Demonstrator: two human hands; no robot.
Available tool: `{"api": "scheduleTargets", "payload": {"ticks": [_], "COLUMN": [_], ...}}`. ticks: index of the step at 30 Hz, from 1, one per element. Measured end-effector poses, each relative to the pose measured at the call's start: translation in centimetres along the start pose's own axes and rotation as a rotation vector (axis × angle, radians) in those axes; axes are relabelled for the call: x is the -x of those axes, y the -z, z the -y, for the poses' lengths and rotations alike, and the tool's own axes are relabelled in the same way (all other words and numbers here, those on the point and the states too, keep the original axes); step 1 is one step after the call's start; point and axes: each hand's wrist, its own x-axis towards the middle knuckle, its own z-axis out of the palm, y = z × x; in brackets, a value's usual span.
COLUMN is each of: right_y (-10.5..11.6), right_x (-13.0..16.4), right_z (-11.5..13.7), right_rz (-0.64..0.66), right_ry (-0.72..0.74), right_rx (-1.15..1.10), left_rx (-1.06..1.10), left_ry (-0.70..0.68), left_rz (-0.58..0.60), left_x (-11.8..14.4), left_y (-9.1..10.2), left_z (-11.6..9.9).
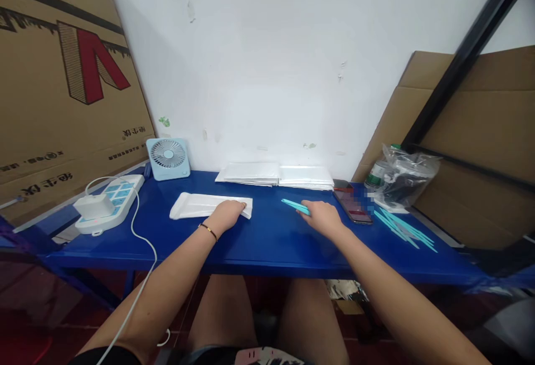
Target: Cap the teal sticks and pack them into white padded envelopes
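Note:
My left hand (228, 214) lies on the right end of a white plastic pouch (196, 205) that rests flat on the blue table (267, 242). My right hand (322, 217) holds a thin teal stick (293, 205), whose tip points left above the table. A loose pile of more teal sticks (403, 228) lies to the right.
Two stacks of white pouches (276, 175) sit against the wall. A phone (353, 205) lies right of my right hand, and a clear plastic bag (405, 178) beyond it. A small blue fan (168, 158) and a power strip with a white charger (109, 205) stand at the left. Cardboard flanks both sides.

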Motion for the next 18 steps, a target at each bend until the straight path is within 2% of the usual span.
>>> {"api": "scheduleTargets", "payload": {"ticks": [3, 5, 7, 9, 11, 13, 15, 17, 18], "right_y": [0.1, 0.0, -0.1, -0.2, -0.2, -0.2, -0.2, -0.1, 0.0], "right_x": [0.0, 0.2, 0.4, 0.6, 0.8, 0.8, 0.8, 0.7, 0.6], "right_z": [-1.0, -1.8, -2.7, -3.4, -3.8, -3.9, -3.6, -3.1, -2.9], "right_rz": [-0.012, -0.019, -0.024, -0.016, 0.003, 0.018, 0.031, 0.039, 0.038], "right_ry": [-0.03, -0.034, -0.031, -0.022, -0.021, -0.028, -0.035, -0.032, -0.027], "right_rx": [-0.015, -0.025, -0.033, -0.031, -0.022, -0.012, -0.004, 0.007, 0.014], "left_rx": [0.141, 0.269, 0.344, 0.388, 0.427, 0.42, 0.32, 0.2, 0.161], "left_ry": [-0.175, -0.315, -0.404, -0.403, -0.303, -0.119, 0.097, 0.267, 0.301], "left_rz": [-0.04, -0.02, 0.057, 0.166, 0.18, 0.076, -0.03, -0.01, 0.021], "left_x": [2.5, 4.4, 5.9, 6.5, 6.2, 5.1, 3.7, 2.2, 1.6], "left_y": [0.3, 0.4, 0.8, 1.6, 2.5, 2.9, 2.6, 1.9, 1.5], "left_z": [-0.8, -1.4, -1.5, -1.1, -0.5, -0.6, -1.8, -3.9, -4.9]}}
